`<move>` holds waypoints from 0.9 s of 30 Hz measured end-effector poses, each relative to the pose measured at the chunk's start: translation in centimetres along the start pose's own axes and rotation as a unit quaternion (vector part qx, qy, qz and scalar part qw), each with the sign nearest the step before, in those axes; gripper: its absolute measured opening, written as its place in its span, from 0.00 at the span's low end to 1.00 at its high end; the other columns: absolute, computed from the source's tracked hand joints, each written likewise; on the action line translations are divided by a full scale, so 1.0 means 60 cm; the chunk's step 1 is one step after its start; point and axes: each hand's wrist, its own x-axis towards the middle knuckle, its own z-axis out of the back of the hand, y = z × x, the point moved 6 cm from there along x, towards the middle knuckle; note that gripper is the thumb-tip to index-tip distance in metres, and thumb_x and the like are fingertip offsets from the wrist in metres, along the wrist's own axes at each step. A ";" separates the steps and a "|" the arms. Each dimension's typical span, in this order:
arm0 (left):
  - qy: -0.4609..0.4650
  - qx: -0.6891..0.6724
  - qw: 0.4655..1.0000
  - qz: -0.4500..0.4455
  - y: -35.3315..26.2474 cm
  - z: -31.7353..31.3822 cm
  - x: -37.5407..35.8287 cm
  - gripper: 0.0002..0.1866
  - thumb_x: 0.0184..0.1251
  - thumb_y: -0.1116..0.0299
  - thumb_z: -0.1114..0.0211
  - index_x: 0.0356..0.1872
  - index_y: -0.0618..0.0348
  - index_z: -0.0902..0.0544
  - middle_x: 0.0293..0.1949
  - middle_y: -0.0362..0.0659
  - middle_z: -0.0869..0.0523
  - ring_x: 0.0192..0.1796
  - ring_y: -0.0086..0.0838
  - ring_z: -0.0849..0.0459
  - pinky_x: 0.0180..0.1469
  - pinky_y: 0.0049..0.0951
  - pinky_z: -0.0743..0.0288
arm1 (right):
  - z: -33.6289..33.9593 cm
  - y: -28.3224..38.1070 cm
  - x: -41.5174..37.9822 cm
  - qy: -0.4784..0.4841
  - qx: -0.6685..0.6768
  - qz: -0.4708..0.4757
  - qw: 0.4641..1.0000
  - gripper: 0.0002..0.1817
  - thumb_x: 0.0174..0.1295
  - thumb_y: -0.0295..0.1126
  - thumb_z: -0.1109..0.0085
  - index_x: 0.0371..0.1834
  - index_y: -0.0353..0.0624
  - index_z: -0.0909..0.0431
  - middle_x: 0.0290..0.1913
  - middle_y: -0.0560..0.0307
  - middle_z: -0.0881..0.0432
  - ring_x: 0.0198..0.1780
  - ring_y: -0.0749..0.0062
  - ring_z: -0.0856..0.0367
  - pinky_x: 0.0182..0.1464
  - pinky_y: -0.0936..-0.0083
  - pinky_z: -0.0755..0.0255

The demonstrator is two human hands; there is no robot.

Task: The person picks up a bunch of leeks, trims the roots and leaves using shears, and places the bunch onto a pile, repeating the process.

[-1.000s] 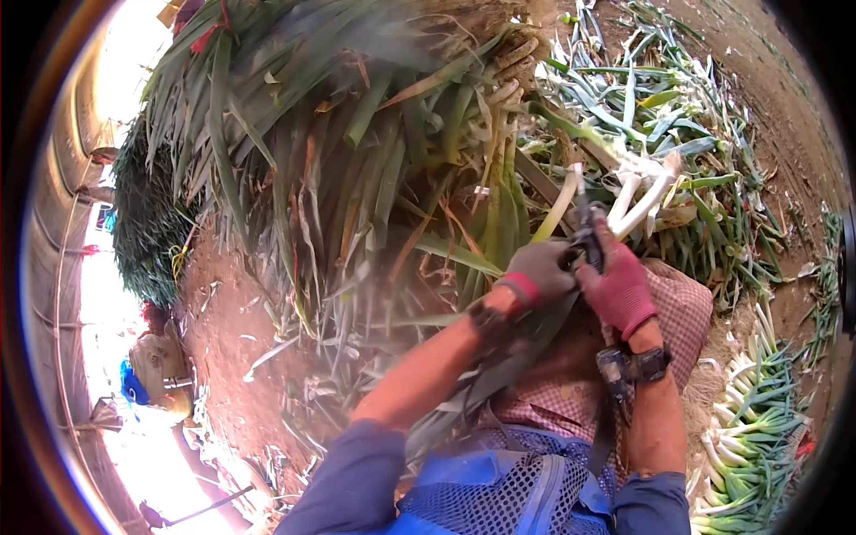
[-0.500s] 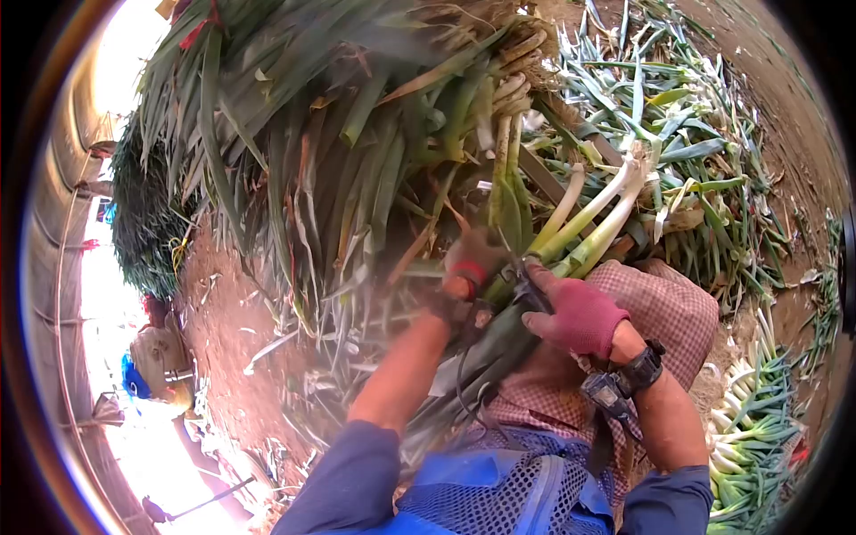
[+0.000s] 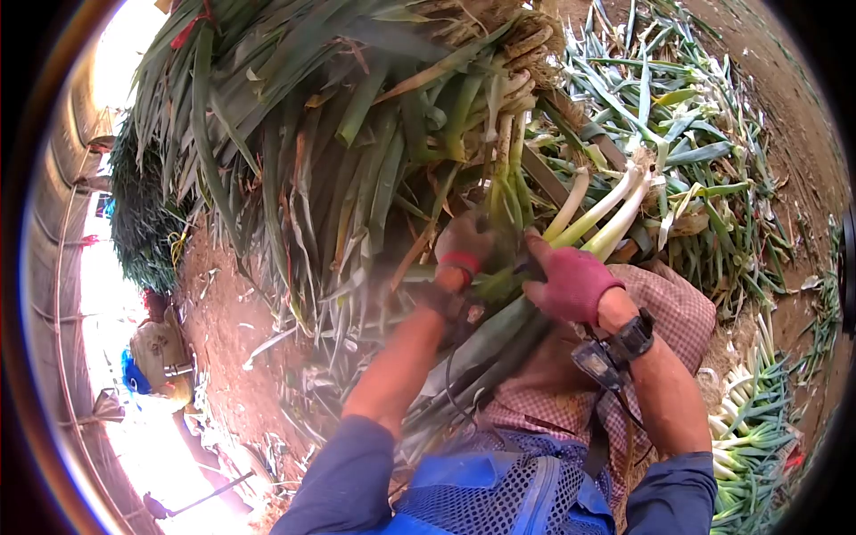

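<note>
Large green onions (image 3: 621,218) with pale stems and roots lie across my lap, their green leaves (image 3: 495,339) trailing down to the left. My right hand (image 3: 575,283), in a pink-red glove, is closed at the base of the upright green onion leaves (image 3: 508,201), beside the stems. A small dark item shows near its fingertips; I cannot make out what it is. My left hand (image 3: 464,245), gloved with a red cuff, is closed on the same upright green onion from the left. Motion blur and leaves partly hide its fingers.
A big heap of green onions (image 3: 339,134) rises at the left and front. Loose leaf trimmings (image 3: 669,116) cover the ground at upper right. A row of green onions (image 3: 749,428) lies at lower right. Another person (image 3: 160,357) is at far left.
My left hand has moved slightly up to the upright green onion. My right hand has shifted a little up and left. The green onions on my lap have barely moved.
</note>
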 end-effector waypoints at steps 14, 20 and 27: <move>0.107 0.013 0.993 0.040 -0.017 -0.025 0.033 0.25 0.57 0.46 0.24 0.52 0.49 0.08 0.49 0.53 0.06 0.54 0.47 0.08 0.57 0.45 0.17 | 0.055 -0.029 0.096 -0.099 0.019 0.002 0.995 0.41 0.64 0.42 0.37 0.81 0.42 0.35 0.51 0.31 0.12 0.55 0.36 0.13 0.59 0.52 0.19; 0.147 -0.154 0.974 0.074 0.006 -0.043 0.044 0.22 0.56 0.60 0.22 0.50 0.62 0.09 0.41 0.47 0.06 0.40 0.32 0.09 0.44 0.32 0.16 | 0.002 -0.029 -0.002 -0.039 0.025 0.007 0.999 0.39 0.65 0.39 0.39 0.80 0.39 0.35 0.49 0.31 0.11 0.54 0.37 0.12 0.59 0.50 0.19; 0.181 -0.256 0.943 0.112 0.032 -0.064 0.047 0.21 0.57 0.65 0.20 0.51 0.63 0.10 0.34 0.40 0.08 0.30 0.20 0.14 0.34 0.24 0.20 | 0.039 -0.037 0.068 -0.109 0.014 -0.013 0.994 0.40 0.65 0.43 0.38 0.81 0.40 0.35 0.47 0.31 0.11 0.52 0.36 0.12 0.58 0.49 0.19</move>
